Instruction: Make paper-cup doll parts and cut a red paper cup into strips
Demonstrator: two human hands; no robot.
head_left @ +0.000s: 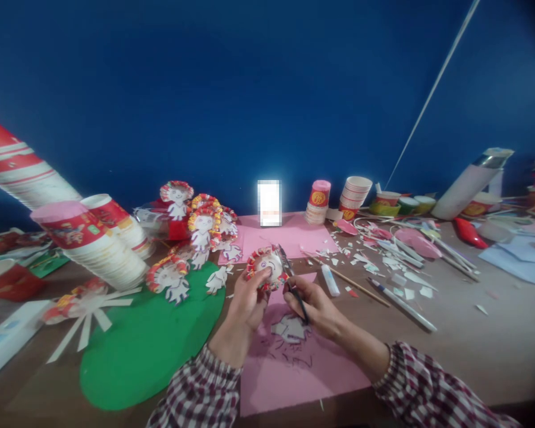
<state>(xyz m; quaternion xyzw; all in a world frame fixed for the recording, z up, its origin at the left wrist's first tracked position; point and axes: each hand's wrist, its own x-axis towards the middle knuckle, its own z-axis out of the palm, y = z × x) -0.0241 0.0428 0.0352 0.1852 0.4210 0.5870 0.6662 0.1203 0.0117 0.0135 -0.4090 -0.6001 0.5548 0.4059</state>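
My left hand (248, 300) is closed on a round paper-cup face (273, 266) with a drawn smile and a curled red, white and yellow rim. In my right hand (320, 306) is a pair of scissors (298, 294), its blades reaching up along the right edge of the face. Whether the blades touch the rim I cannot tell. Under my hands lies a pink sheet (271, 386) with dark handwriting. A white paper cutout (289, 329) of a body rests on that sheet, partly behind my right hand.
A green oval sheet (138, 351) lies left, with finished paper figures (203, 229) behind it. Stacked paper cups (93, 249) lean at far left. Right of my hands are a glue stick (330, 280), a wooden stick (361, 285), a pen (403, 305) and many paper scraps (401, 261).
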